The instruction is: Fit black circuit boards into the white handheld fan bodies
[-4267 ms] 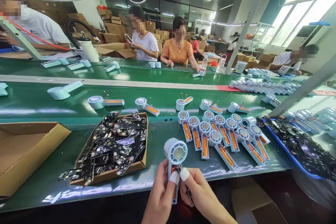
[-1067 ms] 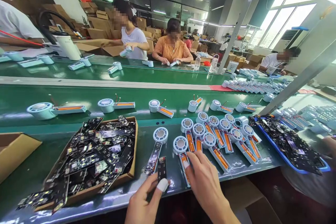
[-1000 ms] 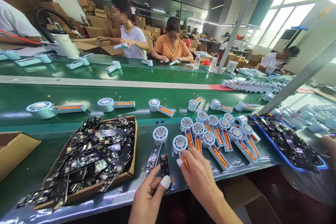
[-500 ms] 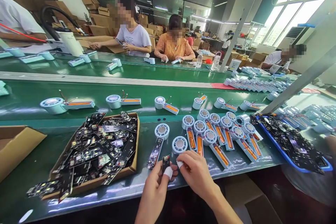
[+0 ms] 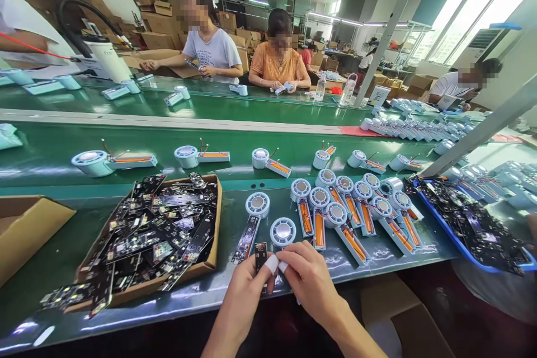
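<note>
My left hand [image 5: 245, 291] is closed on a narrow black circuit board [image 5: 260, 256], held upright at the table's front edge. My right hand [image 5: 312, 277] is pinched against the board's right side, and its fingers hide whatever is between them. White covers wrap some of my fingertips. Just beyond my hands stands a light-blue round fan unit [image 5: 282, 232], its lower part hidden by my right hand. To its left lies another fan unit [image 5: 257, 205] with a black circuit board [image 5: 246, 239] over its handle.
A cardboard box [image 5: 218, 218] heaped with circuit boards stands at left. On the right are a cluster of fan units [image 5: 336, 213] with orange-filled handles and a blue tray [image 5: 436, 221] of boards. Several fan units lie along the green conveyor [image 5: 226, 180]. Co-workers sit across.
My right hand has moved left and its fingertips now meet my left thumb at the board. The conveyor's fan units appear slightly further right; the view has also shifted.
</note>
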### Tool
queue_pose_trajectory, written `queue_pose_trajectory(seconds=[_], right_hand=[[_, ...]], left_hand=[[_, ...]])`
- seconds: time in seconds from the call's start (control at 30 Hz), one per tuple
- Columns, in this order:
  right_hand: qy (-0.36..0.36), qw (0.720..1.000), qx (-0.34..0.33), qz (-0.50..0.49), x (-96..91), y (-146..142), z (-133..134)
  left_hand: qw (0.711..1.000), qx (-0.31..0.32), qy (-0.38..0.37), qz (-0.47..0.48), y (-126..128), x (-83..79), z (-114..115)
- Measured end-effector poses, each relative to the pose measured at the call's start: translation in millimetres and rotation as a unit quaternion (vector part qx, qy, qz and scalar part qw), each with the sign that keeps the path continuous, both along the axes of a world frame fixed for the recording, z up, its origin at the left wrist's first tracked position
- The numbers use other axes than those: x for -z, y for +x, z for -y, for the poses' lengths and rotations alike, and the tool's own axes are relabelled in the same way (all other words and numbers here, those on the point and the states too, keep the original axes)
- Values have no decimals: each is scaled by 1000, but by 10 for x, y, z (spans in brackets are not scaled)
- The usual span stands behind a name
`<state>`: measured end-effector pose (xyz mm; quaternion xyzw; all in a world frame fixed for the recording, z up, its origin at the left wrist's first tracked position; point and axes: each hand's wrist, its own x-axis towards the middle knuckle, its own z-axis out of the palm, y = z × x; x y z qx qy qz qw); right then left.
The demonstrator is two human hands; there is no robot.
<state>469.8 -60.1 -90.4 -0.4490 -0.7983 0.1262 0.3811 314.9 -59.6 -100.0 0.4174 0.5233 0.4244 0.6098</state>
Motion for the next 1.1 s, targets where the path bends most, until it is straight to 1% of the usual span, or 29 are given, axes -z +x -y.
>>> queue_pose_trajectory(seconds=[0.1,0.17,0.3,0.4,0.47,0.53,0.6,0.7,0.77,0.83,0.9,0.97,1.1], right_hand=[[33,999,-2,27,-10,17,-16],[42,998,6,46,-48,14,-28],[51,995,8,87,-145,-7,-52],[49,993,2,104,-173,-24,-67],[49,993,3,110,-168,-36,-70],[49,992,7,117,-159,-53,-66],[44,990,14,130,-159,-73,-54],[42,984,34,170,-180,-104,-27],[39,980,40,188,-200,-117,-13],[23,981,33,188,-220,-113,-11],[-3,985,17,174,-239,-86,-25],[-32,988,-5,151,-260,-34,-56],[-72,988,-90,105,-295,95,-157]], left_hand=[[999,16,-17,22,-22,-1,49],[1000,15,-19,4,-38,-17,97],[996,-6,-3,-85,-55,-25,175],[989,7,20,-148,-42,-6,187],[979,9,56,-196,-31,8,183],[964,8,104,-246,-29,18,180],[942,10,157,-295,-44,31,184],[892,26,247,-378,-97,61,193],[858,48,293,-418,-143,78,189],[841,73,314,-435,-191,85,174],[843,95,313,-427,-236,76,152],[857,120,298,-402,-279,52,126],[886,166,258,-347,-341,-32,69]])
